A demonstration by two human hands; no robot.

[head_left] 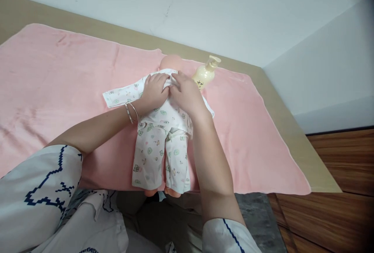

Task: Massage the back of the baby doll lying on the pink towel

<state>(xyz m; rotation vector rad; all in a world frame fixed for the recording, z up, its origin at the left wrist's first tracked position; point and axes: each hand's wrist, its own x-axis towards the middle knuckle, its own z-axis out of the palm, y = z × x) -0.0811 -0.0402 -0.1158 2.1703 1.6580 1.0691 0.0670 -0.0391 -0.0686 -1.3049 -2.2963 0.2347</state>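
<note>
A bald baby doll [172, 62] lies on a pink blanket, its head toward the wall and its feet at the table's near edge. It is dressed in a white printed shirt [168, 115] and matching pants [149, 155]. At the upper chest, my left hand [155, 90] has its fingers closed on the shirt cloth. Right beside it my right hand [187, 92] pinches the same cloth near the collar, thumb and fingers together. One sleeve stretches out to the left; the other is mostly hidden behind my right hand. The doll's face is out of sight.
A pale yellow pump bottle [205, 73] stands just right of the doll's head. The pink blanket [73, 66] covers most of the tan tabletop [280, 128]. A white wall [222, 15] rises behind, and wood-grain panels [344, 163] are at the right.
</note>
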